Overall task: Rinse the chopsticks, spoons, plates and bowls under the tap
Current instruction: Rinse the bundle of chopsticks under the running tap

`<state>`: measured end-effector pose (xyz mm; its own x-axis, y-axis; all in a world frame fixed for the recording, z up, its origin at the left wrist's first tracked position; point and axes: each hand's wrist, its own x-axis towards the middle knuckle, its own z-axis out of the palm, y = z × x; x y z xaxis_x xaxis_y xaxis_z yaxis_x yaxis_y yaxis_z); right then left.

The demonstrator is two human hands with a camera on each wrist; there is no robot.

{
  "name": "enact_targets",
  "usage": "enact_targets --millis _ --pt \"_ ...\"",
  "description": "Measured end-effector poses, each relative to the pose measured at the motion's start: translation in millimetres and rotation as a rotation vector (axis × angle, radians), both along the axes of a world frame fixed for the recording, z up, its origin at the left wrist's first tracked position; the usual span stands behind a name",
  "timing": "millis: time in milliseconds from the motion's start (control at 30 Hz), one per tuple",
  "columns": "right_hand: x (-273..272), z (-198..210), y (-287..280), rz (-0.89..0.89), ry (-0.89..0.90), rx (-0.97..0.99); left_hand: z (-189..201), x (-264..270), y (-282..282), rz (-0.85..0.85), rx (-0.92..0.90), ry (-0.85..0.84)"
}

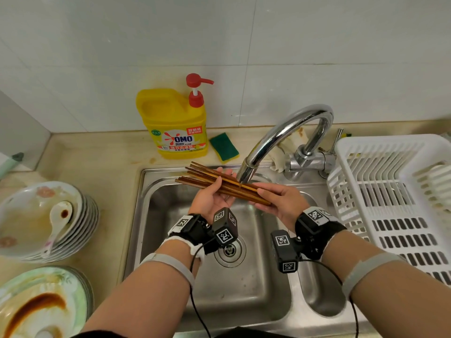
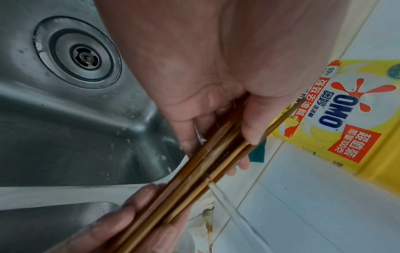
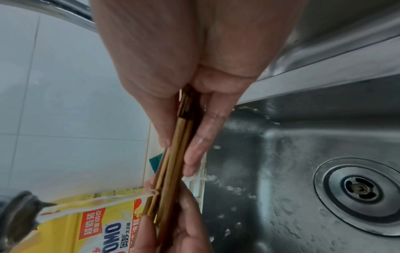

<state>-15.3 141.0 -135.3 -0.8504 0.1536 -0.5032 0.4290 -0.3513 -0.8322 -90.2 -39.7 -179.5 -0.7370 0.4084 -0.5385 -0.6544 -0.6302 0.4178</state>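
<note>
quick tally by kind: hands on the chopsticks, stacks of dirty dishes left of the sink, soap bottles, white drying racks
hands holding the chopsticks: 2 (left hand, right hand)
stacks of dirty dishes: 2 (bowl stack, plate stack)
soap bottle: 1
drying rack: 1
total: 6

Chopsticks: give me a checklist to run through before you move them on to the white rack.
1. Brown wooden chopsticks held at both ends: ok, left hand and right hand each have a grip.
2. Bundle under the chrome tap spout: ok.
3. Water running: ok, a thin stream meets the sticks.
4. Whole length rinsed: cannot tell.
5. Steel sink basin below to catch drips: ok.
6. White plastic drying rack has room: ok, bare slats showing.
</note>
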Motion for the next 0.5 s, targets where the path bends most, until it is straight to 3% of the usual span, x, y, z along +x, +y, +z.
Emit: enact_targets --millis 233,500 --pt "1.3 -1.0 2.9 -0.184 -0.038 -0.109 2.6 0.4 9.2 -0.049 -0.032 0.010" --pt "6.0 -13.8 12.8 -0.299 -0.077 -0.053 13.3 14.4 29.7 -0.140 -0.065 -0.001"
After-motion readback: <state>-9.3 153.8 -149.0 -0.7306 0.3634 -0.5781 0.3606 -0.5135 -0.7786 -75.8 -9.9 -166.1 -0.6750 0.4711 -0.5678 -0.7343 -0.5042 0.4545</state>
